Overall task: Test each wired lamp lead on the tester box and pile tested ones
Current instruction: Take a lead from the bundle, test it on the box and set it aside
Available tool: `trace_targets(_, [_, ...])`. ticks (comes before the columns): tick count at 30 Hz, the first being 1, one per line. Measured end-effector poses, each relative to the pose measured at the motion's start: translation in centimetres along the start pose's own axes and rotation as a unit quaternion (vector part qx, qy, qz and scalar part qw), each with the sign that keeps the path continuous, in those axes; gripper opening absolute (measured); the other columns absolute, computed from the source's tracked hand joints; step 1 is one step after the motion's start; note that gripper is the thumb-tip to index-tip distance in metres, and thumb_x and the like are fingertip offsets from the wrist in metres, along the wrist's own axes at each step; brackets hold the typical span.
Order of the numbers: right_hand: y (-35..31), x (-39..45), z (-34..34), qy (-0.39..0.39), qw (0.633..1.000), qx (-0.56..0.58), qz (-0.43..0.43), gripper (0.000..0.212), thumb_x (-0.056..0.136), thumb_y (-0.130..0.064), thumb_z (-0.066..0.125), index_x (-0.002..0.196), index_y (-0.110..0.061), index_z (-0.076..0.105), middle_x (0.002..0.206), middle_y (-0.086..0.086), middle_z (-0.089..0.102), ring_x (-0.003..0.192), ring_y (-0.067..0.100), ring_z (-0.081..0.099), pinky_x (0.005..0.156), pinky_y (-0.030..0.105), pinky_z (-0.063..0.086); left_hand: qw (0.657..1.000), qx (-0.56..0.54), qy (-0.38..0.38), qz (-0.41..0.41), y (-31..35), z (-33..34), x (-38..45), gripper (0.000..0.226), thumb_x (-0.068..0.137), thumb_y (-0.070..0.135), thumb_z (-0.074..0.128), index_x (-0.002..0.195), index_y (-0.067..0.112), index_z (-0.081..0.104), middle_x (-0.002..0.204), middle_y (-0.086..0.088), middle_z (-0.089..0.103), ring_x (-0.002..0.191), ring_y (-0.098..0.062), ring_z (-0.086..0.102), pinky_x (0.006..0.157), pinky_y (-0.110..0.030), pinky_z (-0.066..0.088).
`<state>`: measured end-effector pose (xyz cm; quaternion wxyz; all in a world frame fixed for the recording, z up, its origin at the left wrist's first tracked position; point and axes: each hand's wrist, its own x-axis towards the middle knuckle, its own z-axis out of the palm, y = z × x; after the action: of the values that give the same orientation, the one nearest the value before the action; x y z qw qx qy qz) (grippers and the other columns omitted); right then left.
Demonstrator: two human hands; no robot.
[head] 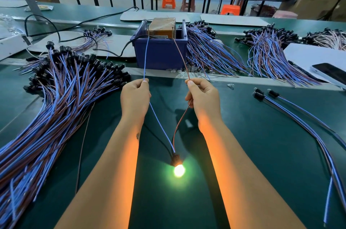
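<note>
A: What lies at far left?

B: A big pile of lamp leads [56, 93] spread over the table [262, 144]. Next, the left hand [135, 97] pinches the blue wire [146, 56], which runs up to the tester box [162, 28] in its blue bin [161, 52].

A: And the lamp?

B: The lit bulb [179, 170] hangs in its black socket between the forearms, low over the table. The right hand [203, 97] pinches the brown wire [180, 54], which also reaches the box.

A: Advice?

B: I'd keep both ends steady on the contacts and apart from each other, confirm the glow, then lift away.

A: Room?

B: Open table between the arms. At right lie a few loose leads [299, 116], and a phone [331, 73] sits near the edge.
</note>
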<state>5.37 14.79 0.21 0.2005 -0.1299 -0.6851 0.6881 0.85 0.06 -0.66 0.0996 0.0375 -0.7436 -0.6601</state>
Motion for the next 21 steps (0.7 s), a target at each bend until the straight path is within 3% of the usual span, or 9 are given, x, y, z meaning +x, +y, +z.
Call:
trace_targets(12, [0.09,0.05,0.0,-0.004,1.0,-0.004,-0.005,0.014,0.096,-0.017,0.057,0.088,-0.022,0.068,0.054,-0.005,0.055,0.054,0.006,0.05,0.059,0.025,0.045,1.0,0.005,0.005,-0.007,0.31,-0.07,-0.21,0.012,0.094,0.02,0.047,0.084,0.021,0.054,0.064,-0.007,0.043,0.065,-0.021,0.035,0.063,-0.034,0.031])
trace_targets(16, [0.09,-0.04,0.06,0.009,1.0,0.02,-0.017,0.013,0.096,-0.017,0.058,0.09,-0.019,0.069,0.055,-0.005,0.054,0.054,0.007,0.049,0.057,0.024,0.043,1.0,0.004,-0.001,-0.021,0.29,-0.06,-0.1,0.018,0.094,0.021,0.048,0.08,0.018,0.059,0.055,0.003,0.045,0.06,-0.019,0.038,0.059,-0.03,0.034])
trace_targets(21, [0.03,-0.23,0.39,-0.021,0.998,0.041,-0.05,0.014,0.096,-0.016,0.058,0.089,-0.021,0.069,0.055,-0.005,0.054,0.053,0.006,0.048,0.052,0.018,0.041,0.997,-0.025,-0.068,-0.023,0.72,0.18,-0.09,0.022,0.098,0.022,0.05,0.094,0.029,0.072,0.05,0.012,0.052,0.046,-0.007,0.041,0.049,-0.021,0.037])
